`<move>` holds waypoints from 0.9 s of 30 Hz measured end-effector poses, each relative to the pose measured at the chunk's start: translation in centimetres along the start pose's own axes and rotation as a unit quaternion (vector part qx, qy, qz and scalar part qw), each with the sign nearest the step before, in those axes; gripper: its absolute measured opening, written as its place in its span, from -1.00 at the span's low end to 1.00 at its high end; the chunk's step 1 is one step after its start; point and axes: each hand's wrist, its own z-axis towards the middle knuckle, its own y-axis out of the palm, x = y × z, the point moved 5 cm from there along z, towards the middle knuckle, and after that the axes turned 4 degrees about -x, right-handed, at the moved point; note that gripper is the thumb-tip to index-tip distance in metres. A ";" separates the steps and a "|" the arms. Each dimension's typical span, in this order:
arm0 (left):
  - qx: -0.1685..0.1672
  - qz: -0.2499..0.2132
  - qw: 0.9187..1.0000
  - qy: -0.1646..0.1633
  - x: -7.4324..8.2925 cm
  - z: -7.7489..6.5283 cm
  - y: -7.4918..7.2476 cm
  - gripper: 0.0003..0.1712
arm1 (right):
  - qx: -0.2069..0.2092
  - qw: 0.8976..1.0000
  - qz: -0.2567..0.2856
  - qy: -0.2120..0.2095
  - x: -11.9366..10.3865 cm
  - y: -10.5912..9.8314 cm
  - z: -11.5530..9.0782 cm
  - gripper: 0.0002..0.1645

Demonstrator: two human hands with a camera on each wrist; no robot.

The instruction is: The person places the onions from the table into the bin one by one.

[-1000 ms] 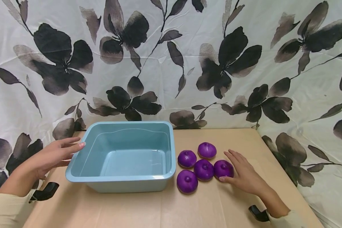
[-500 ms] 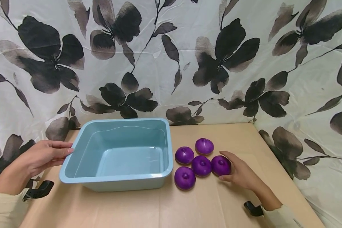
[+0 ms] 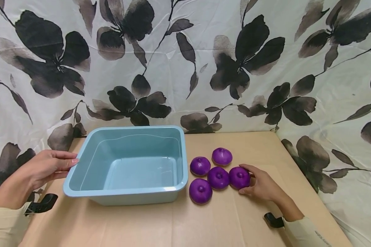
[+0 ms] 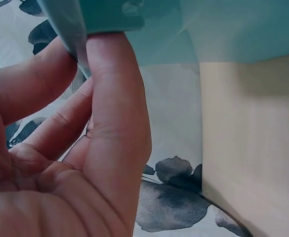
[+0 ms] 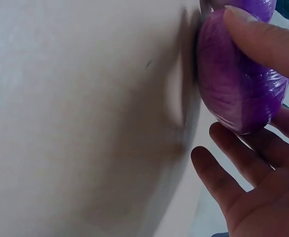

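A light blue plastic basin (image 3: 120,200) stands on the left half of the table. My left hand (image 3: 47,169) pinches its left rim between thumb and fingers; the left wrist view has the thumb and fingers (image 4: 117,94) at the basin's edge. To the right of the basin lies a group of glossy purple onions. My right hand (image 3: 264,183) holds the rightmost purple onion (image 3: 238,177), thumb on the near side and index finger on the far side. In the right wrist view the thumb presses on this onion (image 5: 228,74), while two other fingers extend below it.
Other purple onions sit close together: one in the middle (image 3: 218,178), one at the back (image 3: 222,156), one near the basin (image 3: 200,166) and one in front (image 3: 200,191). The wooden table (image 3: 204,226) meets a floral cloth (image 3: 173,75) behind and on the right.
My left hand has gone from spread fingers at the basin's rim to pinching it. The fingers of my right hand have closed round the rightmost onion. The head view has shifted slightly.
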 end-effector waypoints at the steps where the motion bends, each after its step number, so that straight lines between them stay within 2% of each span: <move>1: 0.000 0.000 1.000 -0.001 0.0 0.0 0.0 -0.80 | 0.001 1.000 0.000 0.002 0.1 0.0 0.0 0.13; 7: 0.000 0.015 1.000 -0.007 0.1 0.0 -0.1 -0.78 | -0.009 1.000 -0.004 0.013 0.3 0.4 0.1 0.13; 14: 0.001 0.010 1.000 -0.009 0.0 0.0 0.0 -0.81 | -0.003 1.000 0.000 0.025 0.4 -0.3 0.3 0.08; 18: 0.006 0.025 1.000 -0.007 0.0 0.1 0.1 -0.71 | -0.003 0.999 0.003 0.036 0.5 -1.0 0.2 0.08; 24: 0.009 0.036 0.999 -0.007 -0.1 0.1 0.0 -0.66 | -0.007 0.999 0.026 0.028 -0.1 -1.8 0.5 0.06; 27: 0.007 0.033 0.999 -0.003 0.0 0.2 0.0 -0.75 | -0.008 1.000 0.024 0.018 -0.9 -2.2 0.7 0.06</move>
